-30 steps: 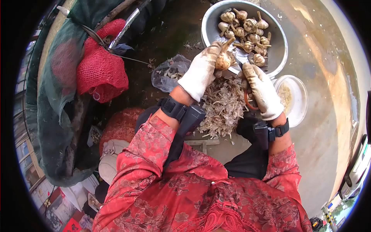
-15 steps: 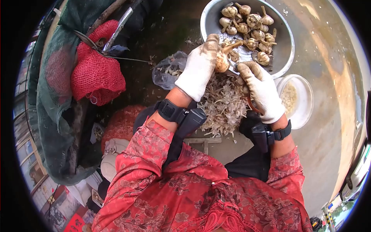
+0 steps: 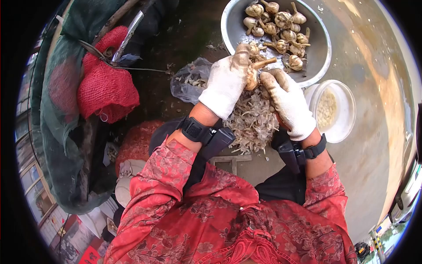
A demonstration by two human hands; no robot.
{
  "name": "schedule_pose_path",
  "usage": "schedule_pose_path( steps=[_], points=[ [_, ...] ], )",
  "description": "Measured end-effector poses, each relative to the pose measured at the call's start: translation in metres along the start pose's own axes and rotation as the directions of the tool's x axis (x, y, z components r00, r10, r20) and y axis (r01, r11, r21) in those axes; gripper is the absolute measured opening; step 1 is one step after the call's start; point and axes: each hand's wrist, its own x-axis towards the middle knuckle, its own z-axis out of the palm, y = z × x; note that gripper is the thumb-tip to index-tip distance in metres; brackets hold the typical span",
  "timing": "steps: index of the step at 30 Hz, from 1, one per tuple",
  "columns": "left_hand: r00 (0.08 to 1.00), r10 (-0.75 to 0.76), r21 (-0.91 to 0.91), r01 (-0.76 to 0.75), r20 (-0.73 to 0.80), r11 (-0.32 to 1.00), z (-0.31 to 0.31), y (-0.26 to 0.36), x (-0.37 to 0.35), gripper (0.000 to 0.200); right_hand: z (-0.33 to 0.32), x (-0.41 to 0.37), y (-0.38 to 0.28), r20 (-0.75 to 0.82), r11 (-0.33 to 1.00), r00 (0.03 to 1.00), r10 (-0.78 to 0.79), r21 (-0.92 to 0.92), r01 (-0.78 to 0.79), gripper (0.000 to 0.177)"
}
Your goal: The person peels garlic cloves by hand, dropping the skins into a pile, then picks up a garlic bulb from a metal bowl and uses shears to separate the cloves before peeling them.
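Left hand (image 3: 226, 83), gloved, pinches 1 garlic bulb (image 3: 252, 79), tan and rough-skinned, at the basin's (image 3: 324, 68) 7 o'clock edge; the right hand (image 3: 293, 105) curls just beside it, its grip hidden, so I cannot tell what it holds. Only a narrow gap separates them. Stalk and long axis point toward 2 o'clock. Outward lie a skin heap (image 3: 255, 127), 6 o'clock; plastic bag (image 3: 182, 90), 9; white tub (image 3: 350, 114), 4.

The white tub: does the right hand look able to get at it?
Probably yes: the right hand is close to the white tub, and nothing covers its open top, though the hand is up near the garlic bulb.
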Motion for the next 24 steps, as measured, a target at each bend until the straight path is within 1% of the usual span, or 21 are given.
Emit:
schedule_pose_path(
  steps=[1, 2, 4, 5, 7, 8, 9, 11, 12, 13, 15, 16, 18, 19, 21, 22, 24],
  points=[
    [1.000, 0.026, 0.013, -0.026, -0.004, 1.000, 0.001, 0.005, -0.002, 0.052, 0.000, 0.000, 0.000, -0.006, 0.997, 0.997, -0.072, -0.040, 0.072, 0.031],
    [1.000, 0.027, 0.013, -0.027, 0.000, 1.000, 0.001, 0.006, -0.005, 0.052, 0.001, -0.002, -0.001, -0.010, 0.997, 0.997, -0.071, -0.040, 0.071, 0.031],
    [0.977, 0.204, 0.123, -0.209, 0.052, 0.970, 0.000, 0.007, -0.008, 0.054, 0.008, -0.007, -0.015, -0.027, 0.992, 0.992, -0.123, 0.012, 0.123, 0.037],
    [0.977, 0.205, 0.121, -0.210, 0.055, 0.970, -0.001, 0.008, -0.008, 0.054, 0.007, -0.006, -0.014, -0.030, 0.992, 0.992, -0.122, 0.011, 0.122, 0.037],
    [0.952, 0.281, 0.242, -0.303, 0.123, 0.922, -0.004, 0.010, -0.007, 0.054, 0.003, -0.002, -0.008, 0.055, 1.000, 0.998, -0.012, -0.009, 0.012, 0.041],
    [0.950, 0.282, 0.236, -0.306, 0.130, 0.922, -0.004, 0.010, -0.008, 0.054, 0.004, -0.001, -0.003, 0.063, 0.993, 0.996, -0.058, 0.110, 0.051, 0.044],
    [0.978, 0.167, 0.139, -0.184, 0.127, 0.973, -0.005, 0.010, -0.009, 0.055, 0.002, 0.002, 0.000, 0.054, 0.993, 0.997, -0.057, 0.106, 0.051, 0.044],
    [0.985, -0.064, -0.053, 0.073, 0.159, 0.996, -0.002, 0.010, -0.009, 0.056, -0.004, 0.006, 0.002, 0.183, 0.977, 0.983, 0.008, 0.210, -0.047, 0.044],
    [0.984, -0.096, -0.106, 0.113, 0.149, 0.988, 0.002, 0.012, -0.006, 0.054, -0.003, 0.005, -0.005, 0.178, 0.984, 0.984, -0.016, 0.178, -0.016, 0.044],
    [0.968, -0.141, -0.174, 0.178, 0.207, 0.969, 0.001, 0.015, -0.005, 0.048, 0.004, 0.002, -0.009, 0.143, 0.959, 0.989, -0.028, 0.283, -0.014, 0.044],
    [0.922, -0.268, -0.301, 0.349, 0.279, 0.888, 0.001, 0.021, -0.008, 0.043, 0.003, 0.006, -0.002, 0.143, 0.978, 0.990, -0.012, 0.210, -0.018, 0.042],
    [0.922, -0.264, -0.301, 0.346, 0.283, 0.889, 0.004, 0.016, -0.006, 0.043, 0.002, 0.005, -0.003, 0.138, 0.978, 0.990, -0.015, 0.209, -0.014, 0.042],
    [0.936, -0.248, -0.437, 0.338, 0.251, 0.834, 0.008, 0.006, -0.006, 0.035, 0.004, 0.000, -0.009, 0.121, 0.990, 0.993, -0.004, 0.139, -0.012, 0.038],
    [0.936, -0.247, -0.437, 0.337, 0.250, 0.834, 0.008, 0.007, -0.006, 0.035, 0.004, 0.000, -0.008, 0.121, 0.990, 0.993, -0.006, 0.138, -0.011, 0.038],
    [0.888, -0.348, -0.515, 0.458, 0.301, 0.724, 0.008, 0.012, -0.007, 0.028, 0.006, 0.001, -0.004, 0.048, 0.996, 0.996, -0.078, 0.049, 0.076, 0.035],
    [0.890, -0.347, -0.517, 0.455, 0.297, 0.725, 0.008, 0.016, -0.009, 0.028, 0.008, 0.000, -0.006, 0.053, 0.996, 0.995, -0.080, 0.049, 0.078, 0.035],
    [0.869, -0.373, -0.563, 0.494, 0.325, 0.663, 0.007, 0.021, -0.012, 0.025, 0.011, -0.005, -0.013, 0.037, 0.997, 0.998, -0.060, 0.055, 0.058, 0.032]
  ],
)
